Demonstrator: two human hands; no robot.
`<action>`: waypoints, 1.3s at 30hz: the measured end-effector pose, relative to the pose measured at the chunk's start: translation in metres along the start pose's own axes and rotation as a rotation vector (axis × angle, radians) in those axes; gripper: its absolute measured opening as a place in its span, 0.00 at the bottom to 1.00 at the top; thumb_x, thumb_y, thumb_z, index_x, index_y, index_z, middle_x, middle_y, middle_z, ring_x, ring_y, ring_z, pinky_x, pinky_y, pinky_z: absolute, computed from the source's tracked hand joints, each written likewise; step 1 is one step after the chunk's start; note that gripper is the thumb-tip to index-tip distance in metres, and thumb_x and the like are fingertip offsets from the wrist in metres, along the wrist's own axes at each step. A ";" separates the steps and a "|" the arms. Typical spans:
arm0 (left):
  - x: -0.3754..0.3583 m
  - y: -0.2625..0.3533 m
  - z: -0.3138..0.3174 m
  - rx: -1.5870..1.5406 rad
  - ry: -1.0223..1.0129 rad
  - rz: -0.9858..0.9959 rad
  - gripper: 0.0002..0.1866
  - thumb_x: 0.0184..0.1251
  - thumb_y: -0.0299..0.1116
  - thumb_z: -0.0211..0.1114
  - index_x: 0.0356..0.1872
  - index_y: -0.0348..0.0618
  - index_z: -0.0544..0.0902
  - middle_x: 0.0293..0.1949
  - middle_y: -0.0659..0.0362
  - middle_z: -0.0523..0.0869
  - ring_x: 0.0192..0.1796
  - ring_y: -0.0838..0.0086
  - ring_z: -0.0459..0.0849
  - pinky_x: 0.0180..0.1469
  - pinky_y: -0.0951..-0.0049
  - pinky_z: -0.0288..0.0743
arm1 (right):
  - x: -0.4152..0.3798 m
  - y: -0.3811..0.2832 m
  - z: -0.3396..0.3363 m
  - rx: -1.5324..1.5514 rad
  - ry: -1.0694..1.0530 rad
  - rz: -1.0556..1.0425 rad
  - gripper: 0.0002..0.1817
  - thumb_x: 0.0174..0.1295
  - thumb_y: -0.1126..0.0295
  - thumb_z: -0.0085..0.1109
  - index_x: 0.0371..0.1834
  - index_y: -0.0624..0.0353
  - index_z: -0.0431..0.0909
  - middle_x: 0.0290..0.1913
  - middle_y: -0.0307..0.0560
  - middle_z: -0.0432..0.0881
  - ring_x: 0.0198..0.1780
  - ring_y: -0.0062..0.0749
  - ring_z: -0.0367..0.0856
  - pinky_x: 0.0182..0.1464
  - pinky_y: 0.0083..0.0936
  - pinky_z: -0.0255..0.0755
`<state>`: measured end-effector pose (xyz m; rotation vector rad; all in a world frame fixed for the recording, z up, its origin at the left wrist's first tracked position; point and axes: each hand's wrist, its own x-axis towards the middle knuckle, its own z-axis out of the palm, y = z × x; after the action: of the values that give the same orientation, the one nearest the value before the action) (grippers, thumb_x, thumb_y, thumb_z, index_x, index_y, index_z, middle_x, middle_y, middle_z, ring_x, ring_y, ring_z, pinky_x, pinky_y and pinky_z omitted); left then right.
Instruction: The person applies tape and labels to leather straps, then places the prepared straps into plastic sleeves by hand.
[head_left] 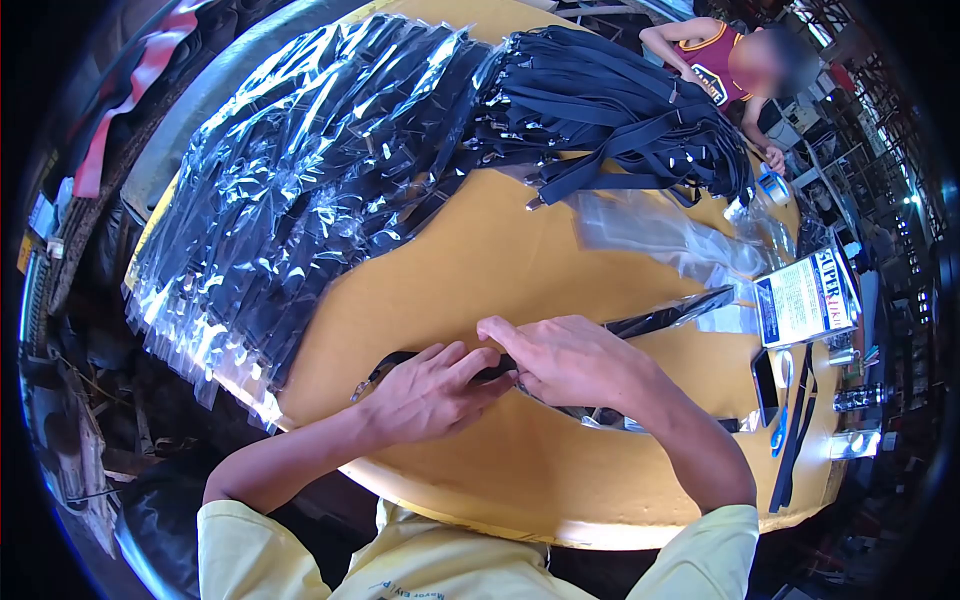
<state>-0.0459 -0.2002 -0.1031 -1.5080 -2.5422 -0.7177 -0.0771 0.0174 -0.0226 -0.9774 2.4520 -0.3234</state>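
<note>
A black strap with a metal clip at its left end lies between my hands over the yellow table. My left hand is closed on the strap, its fingers curled. Against it, my right hand pinches the same strap, its thumb side pointing left. The strap's middle is partly hidden under my fingers. Just past my right hand, a black strap in a clear plastic sleeve reaches toward the right. More clear plastic shows beneath my right forearm.
Plastic-wrapped black straps cover the table's left side; loose straps are heaped at the back. Empty clear bags, a printed box, a phone and scissors-like blue handles lie right. A person sits opposite.
</note>
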 end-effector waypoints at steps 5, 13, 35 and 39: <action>0.001 0.000 0.001 0.009 0.014 0.011 0.24 0.63 0.35 0.70 0.63 0.55 0.82 0.55 0.61 0.74 0.45 0.70 0.78 0.49 0.66 0.79 | 0.001 0.001 -0.003 -0.005 -0.007 0.035 0.27 0.61 0.74 0.61 0.64 0.57 0.63 0.27 0.56 0.84 0.33 0.56 0.85 0.37 0.48 0.76; 0.001 0.001 0.000 0.014 -0.023 -0.004 0.24 0.62 0.35 0.70 0.62 0.55 0.82 0.57 0.61 0.74 0.47 0.69 0.78 0.50 0.65 0.78 | 0.000 0.002 -0.003 -0.040 -0.014 -0.007 0.29 0.61 0.74 0.62 0.65 0.57 0.63 0.26 0.55 0.84 0.31 0.53 0.86 0.34 0.46 0.77; 0.002 0.002 -0.003 0.036 -0.013 0.002 0.19 0.68 0.38 0.65 0.59 0.51 0.84 0.52 0.60 0.72 0.44 0.70 0.76 0.49 0.66 0.78 | -0.007 -0.004 -0.009 -0.042 0.051 0.010 0.32 0.62 0.71 0.65 0.67 0.60 0.61 0.24 0.56 0.83 0.30 0.54 0.85 0.34 0.46 0.76; 0.002 0.001 -0.003 0.031 -0.015 0.006 0.19 0.67 0.38 0.65 0.59 0.51 0.84 0.52 0.60 0.72 0.43 0.70 0.76 0.49 0.66 0.78 | -0.006 -0.005 -0.010 -0.052 0.045 0.005 0.34 0.62 0.70 0.67 0.68 0.65 0.61 0.26 0.57 0.84 0.31 0.53 0.86 0.34 0.44 0.77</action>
<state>-0.0459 -0.1994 -0.0997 -1.5158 -2.5462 -0.6655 -0.0754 0.0181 -0.0094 -0.9957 2.5147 -0.2846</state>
